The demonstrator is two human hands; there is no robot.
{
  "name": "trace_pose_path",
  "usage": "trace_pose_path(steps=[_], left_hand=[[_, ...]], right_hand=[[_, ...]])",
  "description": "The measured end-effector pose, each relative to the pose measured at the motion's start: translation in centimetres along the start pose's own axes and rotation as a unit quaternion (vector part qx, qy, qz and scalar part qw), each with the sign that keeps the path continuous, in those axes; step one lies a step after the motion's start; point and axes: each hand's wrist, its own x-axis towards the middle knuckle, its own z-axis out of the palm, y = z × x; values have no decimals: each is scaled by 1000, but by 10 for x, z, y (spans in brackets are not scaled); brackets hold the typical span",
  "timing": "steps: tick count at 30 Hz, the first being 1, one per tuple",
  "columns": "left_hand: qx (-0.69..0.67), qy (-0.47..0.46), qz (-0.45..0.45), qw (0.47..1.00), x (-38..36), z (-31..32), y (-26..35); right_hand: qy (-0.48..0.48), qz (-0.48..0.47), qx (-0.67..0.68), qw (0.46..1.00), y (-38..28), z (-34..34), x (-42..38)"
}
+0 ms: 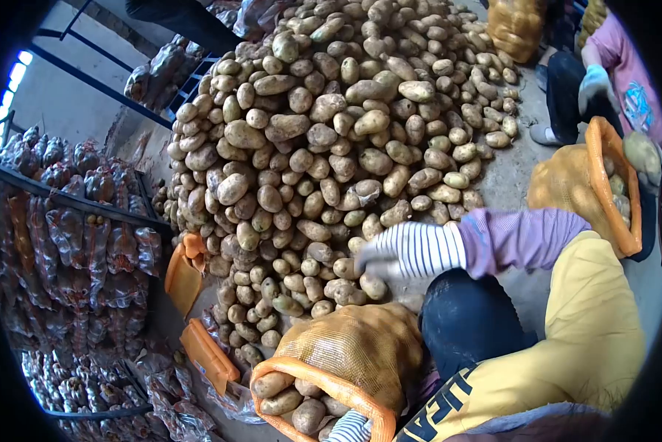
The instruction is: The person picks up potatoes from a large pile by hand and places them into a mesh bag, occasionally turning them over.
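A big heap of potatoes (pixel 331 107) covers the floor in front of me. My right hand (pixel 379 256), in a grey glove below a striped cuff, reaches over the near edge of the heap. Its fingers are smeared by motion, right above a potato (pixel 373 286). Close to my knee lies an orange mesh sack (pixel 356 335) on its side, its mouth towards me and several potatoes (pixel 309 415) inside. At the sack's mouth shows the striped cuff of my left hand (pixel 350 427); the fingers are hidden.
A co-worker in a pink top (pixel 625 51) sits at the right, holding a potato (pixel 642 157) beside another mesh sack (pixel 563 180). Folded orange sacks (pixel 207 352) lie left of the heap. Racks with bagged produce (pixel 80 243) stand along the left. A full sack (pixel 516 26) stands behind.
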Motion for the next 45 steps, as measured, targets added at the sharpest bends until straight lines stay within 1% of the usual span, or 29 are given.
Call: trace_pose_path(steps=[1, 2, 3, 4, 6, 8, 9, 11, 12, 14, 15, 16, 17, 18, 19, 20, 22, 23, 26, 28, 29, 30, 34, 35, 37, 38, 41, 44, 45], left_hand=[[-12, 10, -6, 1000, 1, -4, 3], [-24, 17, -11, 1000, 0, -9, 9], [-35, 23, -16, 999, 1, -15, 13], [-44, 27, -24, 998, 3, -20, 15], [-65, 39, -36, 996, 7, -27, 18], [-78, 42, -51, 995, 8, -34, 21], [-85, 43, -56, 994, 10, -36, 23], [-97, 45, -63, 992, 14, -39, 26], [-101, 45, -65, 992, 14, -39, 27], [-108, 49, -64, 991, 14, -38, 25], [-112, 52, -61, 991, 13, -36, 23], [-117, 54, -60, 990, 11, -35, 21], [-120, 57, -57, 989, 11, -32, 18], [-128, 57, -53, 989, 10, -27, 17], [-134, 59, -47, 988, 10, -23, 14], [-141, 62, -43, 987, 8, -18, 12], [-162, 75, -27, 984, 6, -4, 5], [-177, 83, -22, 981, 4, 5, 4], [-255, 123, -3, 959, -1, 39, -15], [-292, 170, 27, 941, 2, 52, -32], [-312, 196, 50, 928, 6, 60, -42], [-266, 199, 20, 943, -3, 41, -9], [-296, 258, 67, 917, 6, 62, -37], [-257, 313, 44, 913, 9, 69, -43], [-188, 372, 58, 907, 41, 87, -79], [-236, 367, 51, 898, 28, 78, -67], [-324, 354, 18, 877, 5, 58, -36], [-350, 344, 11, 871, 10, 62, -45], [-413, 321, 42, 851, 16, 64, -53]], right_hand=[[42, 36, -158, 986, 62, -17, 11], [35, 84, -326, 941, 115, -34, 16], [-14, 180, -418, 891, 142, -43, 20], [-15, 215, -476, 853, 219, -38, 17], [51, 158, -567, 807, 306, -28, 13], [46, 180, -625, 758, 316, -20, 27], [44, 180, -623, 760, 327, -16, 33], [56, 190, -694, 692, 357, -6, 43], [51, 192, -694, 692, 361, -10, 37], [-46, 177, -563, 806, 332, -38, 43], [-86, 98, -597, 791, 311, -52, 37], [-53, 123, -558, 819, 273, -62, 35], [59, 188, -450, 871, 262, -62, 30], [163, 250, -328, 896, 255, -60, 21], [191, 254, -146, 937, 249, -59, 13], [211, 257, 43, 942, 237, -53, 6], [149, 206, 171, 952, 179, -30, 4], [111, 207, 215, 948, 121, -22, 8], [24, 153, 260, 953, 4, 2, 18], [-42, 55, 265, 962, -48, 27, 20], [-66, -34, 172, 982, -69, 35, 24], [-84, -152, 73, 982, -95, 44, 34], [-129, -274, -115, 946, -165, 118, 50], [-162, -293, -161, 929, -175, 135, 54], [-264, -242, -195, 913, -173, 164, 54], [-323, -201, -213, 900, -173, 172, 53], [-337, -246, -200, 887, -163, 185, 55], [-344, -271, -164, 884, -164, 185, 62], [-339, -322, -137, 874, -166, 186, 64]])
